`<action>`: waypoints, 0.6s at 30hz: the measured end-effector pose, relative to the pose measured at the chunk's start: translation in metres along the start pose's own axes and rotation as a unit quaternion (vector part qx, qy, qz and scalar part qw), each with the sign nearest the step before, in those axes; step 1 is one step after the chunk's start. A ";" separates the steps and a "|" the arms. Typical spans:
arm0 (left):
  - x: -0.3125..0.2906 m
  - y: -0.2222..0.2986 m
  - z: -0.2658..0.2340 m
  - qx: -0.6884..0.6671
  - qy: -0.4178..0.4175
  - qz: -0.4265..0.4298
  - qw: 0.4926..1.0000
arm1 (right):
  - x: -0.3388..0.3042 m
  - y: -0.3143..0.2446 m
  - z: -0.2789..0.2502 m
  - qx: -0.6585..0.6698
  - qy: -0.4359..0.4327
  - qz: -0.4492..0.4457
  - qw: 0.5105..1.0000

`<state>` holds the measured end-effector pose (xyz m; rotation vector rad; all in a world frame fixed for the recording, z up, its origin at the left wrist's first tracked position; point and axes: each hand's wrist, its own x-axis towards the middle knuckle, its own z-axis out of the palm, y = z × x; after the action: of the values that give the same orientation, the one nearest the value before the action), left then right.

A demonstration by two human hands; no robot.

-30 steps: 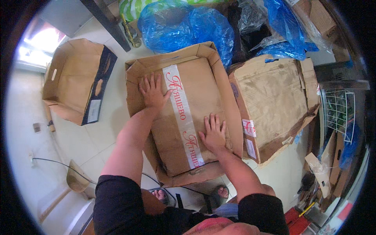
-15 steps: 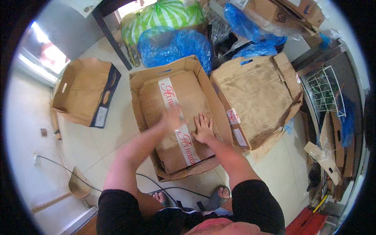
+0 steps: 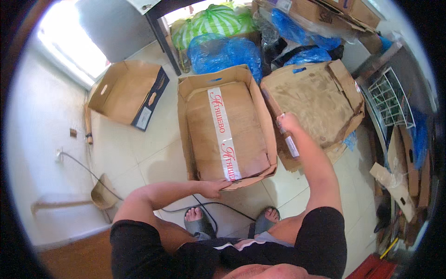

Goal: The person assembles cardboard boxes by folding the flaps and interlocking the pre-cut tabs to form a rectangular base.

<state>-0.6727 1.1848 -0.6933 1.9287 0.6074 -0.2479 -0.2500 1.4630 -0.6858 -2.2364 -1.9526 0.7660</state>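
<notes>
A shallow open cardboard box [image 3: 197,130] lies on the floor in front of me, a white tape strip with red lettering [image 3: 218,114] running along its bottom. My left hand [image 3: 218,188] is closed on the near rim of this box, its fingertips hidden by the cardboard. To the right lies a second shallow cardboard box [image 3: 320,93], stained and worn, with a white label [image 3: 291,146] on its left wall. My right hand [image 3: 290,122] has its fingers curled over that left wall.
Another cardboard box [image 3: 130,86] with a dark side sits at the left. Blue plastic bags [image 3: 225,52] and a green striped bag [image 3: 213,22] are piled behind. A white wire basket [image 3: 390,100] and flattened cardboard stand at the right. A black cable [image 3: 186,208] crosses near my feet.
Both hands have left the taped box's bottom. My left hand came back to its near rim, and my right moved over to the stained box's wall. The view has shifted slightly.
</notes>
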 end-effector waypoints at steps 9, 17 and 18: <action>-0.154 0.004 -0.132 -0.392 0.405 -0.204 0.801 | -0.027 -0.056 -0.108 0.068 -0.016 -0.102 0.992; -0.141 0.042 -0.139 -0.162 0.315 -0.528 0.772 | -0.103 -0.047 -0.097 -0.242 0.277 -0.252 0.895; -0.145 0.044 -0.119 -0.224 0.266 -0.539 0.767 | -0.130 -0.084 -0.078 -0.199 0.244 -0.336 0.888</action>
<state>-0.7854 1.2345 -0.5447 0.9635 1.9485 -0.2241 -0.3028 1.3758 -0.5456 -1.4596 -2.4739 -0.2778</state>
